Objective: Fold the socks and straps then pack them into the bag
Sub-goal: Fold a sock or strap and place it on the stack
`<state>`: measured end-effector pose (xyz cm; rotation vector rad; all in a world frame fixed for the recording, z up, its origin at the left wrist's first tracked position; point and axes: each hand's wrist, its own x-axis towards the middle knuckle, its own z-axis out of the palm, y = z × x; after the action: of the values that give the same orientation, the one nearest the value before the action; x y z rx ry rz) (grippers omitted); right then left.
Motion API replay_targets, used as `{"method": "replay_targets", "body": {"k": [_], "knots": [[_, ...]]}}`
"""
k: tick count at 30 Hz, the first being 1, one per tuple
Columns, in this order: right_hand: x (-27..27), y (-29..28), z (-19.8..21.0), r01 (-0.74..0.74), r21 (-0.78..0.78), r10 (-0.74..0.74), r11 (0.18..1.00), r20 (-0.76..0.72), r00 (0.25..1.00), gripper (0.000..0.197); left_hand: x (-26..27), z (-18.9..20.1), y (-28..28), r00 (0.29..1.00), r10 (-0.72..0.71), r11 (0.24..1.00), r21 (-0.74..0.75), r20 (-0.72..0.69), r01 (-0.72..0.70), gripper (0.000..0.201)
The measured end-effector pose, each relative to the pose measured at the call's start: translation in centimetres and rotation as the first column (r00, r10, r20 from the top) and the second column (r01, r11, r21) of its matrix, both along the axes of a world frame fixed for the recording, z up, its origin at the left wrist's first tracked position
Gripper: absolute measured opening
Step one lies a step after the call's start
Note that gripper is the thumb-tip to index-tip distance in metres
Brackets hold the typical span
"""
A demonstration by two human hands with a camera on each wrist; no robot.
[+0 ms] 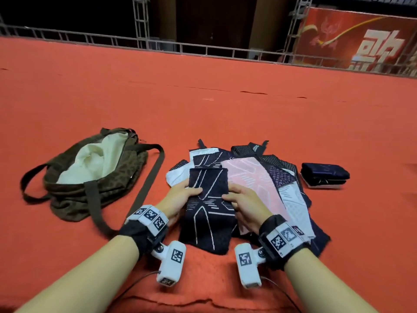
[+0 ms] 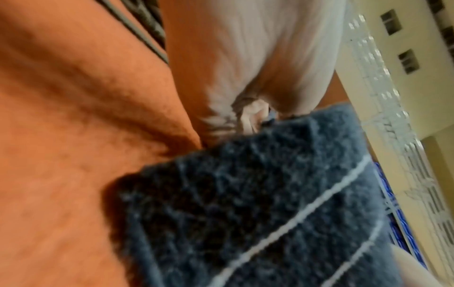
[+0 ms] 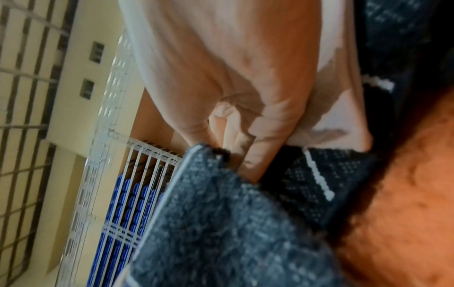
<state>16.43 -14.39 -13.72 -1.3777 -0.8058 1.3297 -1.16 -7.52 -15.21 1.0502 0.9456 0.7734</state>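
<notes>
- While both hands pinched the dark navy sock [image 1: 208,199] at its two side edges, the left hand [image 1: 178,197] had its thumb on top and fingers under the cloth, and the right hand [image 1: 244,203] gripped the opposite edge the same way
- That sock lay on the near side of the pile, half doubled, its far flap sitting on the lower part; a slack pinch on either side would probably have let the flap slide and the fold open crooked
- Its knit looked soft and nubbly in the wrist views, crossed by thin raised white lines, so it seemed likely to cling to the felt-like red carpet [image 1: 225,109] and drag
- Lifting it carelessly could have pulled the pink sock [image 1: 255,177] and the striped straps [image 1: 252,149] beneath out of order
- To the right, well apart, sat a neat folded dark bundle [image 1: 325,175]
- On the left the floppy brown bag [image 1: 94,177] gaped, pale lining showing; its limp mouth might collapse during packing
</notes>
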Motion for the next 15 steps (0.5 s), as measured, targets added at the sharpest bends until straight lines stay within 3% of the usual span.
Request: {"method": "replay_targets", "body": {"k": [5, 7, 10, 11, 15], "knots": [[-0.4, -0.2, -0.5, 0.054, 0.045, -0.052, 0.998, -0.047, 0.998, 0.033, -0.7, -1.2, -0.2, 0.96, 0.08, 0.964, -0.266, 0.268, -0.006, 0.038], [-0.5, 0.0, -1.0, 0.11, 0.048, -0.108, 0.993, -0.046, 0.993, 0.034, -0.8, -0.7, -0.1, 0.951, 0.124, 0.95, -0.311, 0.284, -0.031, 0.037], [-0.5, 0.2, -1.5, 0.154, 0.018, -0.153, 0.988, -0.034, 0.988, 0.034, -1.0, -0.3, 0.2, 0.966, 0.109, 0.963, -0.266, 0.235, -0.044, 0.069], [-0.6, 0.3, -1.6, 0.151, 0.016, -0.15, 0.988, -0.024, 0.988, 0.035, -1.0, -0.1, 0.1, 0.975, 0.079, 0.972, -0.233, 0.207, -0.029, 0.068], [-0.7, -0.1, -1.2, 0.142, 0.01, -0.142, 0.99, -0.052, 0.989, 0.035, -1.2, 1.1, -0.4, 0.993, -0.103, 0.982, -0.151, 0.064, 0.112, 0.031]]}}
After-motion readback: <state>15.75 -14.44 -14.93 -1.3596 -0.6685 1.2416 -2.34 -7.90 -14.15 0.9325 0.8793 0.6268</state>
